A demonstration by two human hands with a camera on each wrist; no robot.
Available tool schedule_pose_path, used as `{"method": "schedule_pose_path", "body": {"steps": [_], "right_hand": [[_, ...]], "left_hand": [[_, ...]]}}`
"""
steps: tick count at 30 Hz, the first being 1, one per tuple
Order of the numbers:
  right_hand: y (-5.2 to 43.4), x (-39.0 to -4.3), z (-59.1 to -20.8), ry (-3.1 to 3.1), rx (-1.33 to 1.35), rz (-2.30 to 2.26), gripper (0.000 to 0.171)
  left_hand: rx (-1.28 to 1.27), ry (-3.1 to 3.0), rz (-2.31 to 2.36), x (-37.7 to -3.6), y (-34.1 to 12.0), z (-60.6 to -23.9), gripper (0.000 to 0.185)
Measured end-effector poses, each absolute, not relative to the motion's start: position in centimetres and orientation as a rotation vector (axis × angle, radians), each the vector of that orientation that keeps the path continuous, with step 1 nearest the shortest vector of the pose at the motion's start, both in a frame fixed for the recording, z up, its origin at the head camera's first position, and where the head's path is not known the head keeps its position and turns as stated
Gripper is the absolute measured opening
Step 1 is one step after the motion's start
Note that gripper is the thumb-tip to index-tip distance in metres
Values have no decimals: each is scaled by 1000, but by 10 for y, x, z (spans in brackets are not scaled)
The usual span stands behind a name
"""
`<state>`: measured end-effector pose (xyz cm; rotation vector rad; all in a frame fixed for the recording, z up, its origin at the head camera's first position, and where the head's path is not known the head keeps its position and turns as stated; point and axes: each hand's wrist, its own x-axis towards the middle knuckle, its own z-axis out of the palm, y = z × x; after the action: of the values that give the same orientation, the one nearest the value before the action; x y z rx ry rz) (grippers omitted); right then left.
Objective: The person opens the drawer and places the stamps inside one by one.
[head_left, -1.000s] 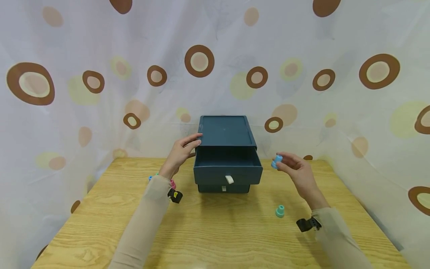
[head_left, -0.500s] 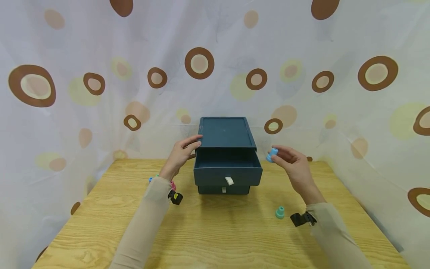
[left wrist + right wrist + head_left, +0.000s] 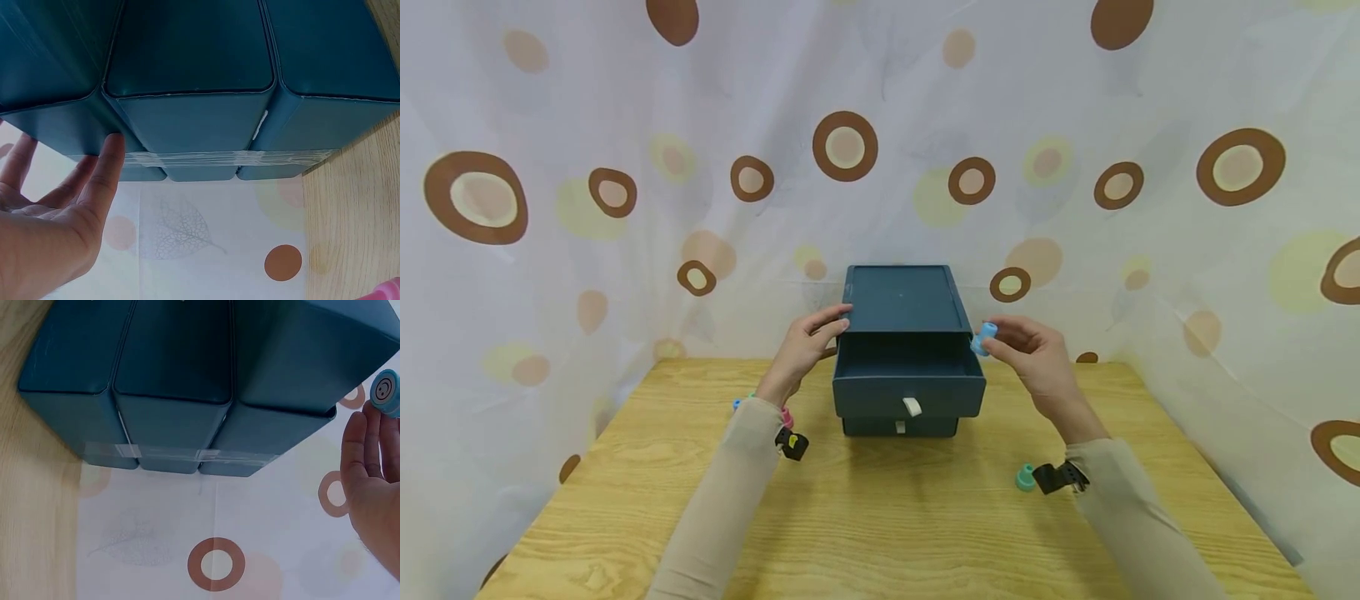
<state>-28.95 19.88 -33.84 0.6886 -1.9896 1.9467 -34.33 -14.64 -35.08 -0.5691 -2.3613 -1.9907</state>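
Counted: one dark teal plastic drawer cabinet at the back edge of the wood-grain table surface; three stacked sections show in the wrist views. Two white pull tabs are visible.

Stepped cylindrical plastic pieces: one light blue piece, held above the surface near the cabinet's upper right front corner; one green piece between the cabinet and the surface's right edge; at least three more toward the left edge, blue, green and pink, partly hidden by the left wrist.

The right hand pinches the light blue piece between thumb and fingers. The left hand touches the cabinet's upper left side, fingers spread.

The top drawer stands pulled out, inner walls showing; its full floor cannot be seen.

Markings: a printed smiling face on the light blue piece's end. Clear tape crosses the cabinet's side.
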Motion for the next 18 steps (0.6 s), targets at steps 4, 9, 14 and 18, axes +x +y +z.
{"method": "schedule_pose_path", "body": {"steps": [4, 9, 14, 18], "right_hand": [[194, -291, -338, -2031, 708, 1892, 26], [188, -293, -337, -2059, 717, 1800, 31], [180, -296, -333, -2136, 693, 1706, 33], [171, -299, -330, -2200, 716, 1661, 34]], "left_hand": [[-554, -2368, -1999, -344, -143, -351, 43], [-573, -2379, -2035, -346, -140, -350, 44], [-570, -2371, -2028, -345, -142, -350, 45], [-560, -2361, -1991, -344, -145, -352, 43]]}}
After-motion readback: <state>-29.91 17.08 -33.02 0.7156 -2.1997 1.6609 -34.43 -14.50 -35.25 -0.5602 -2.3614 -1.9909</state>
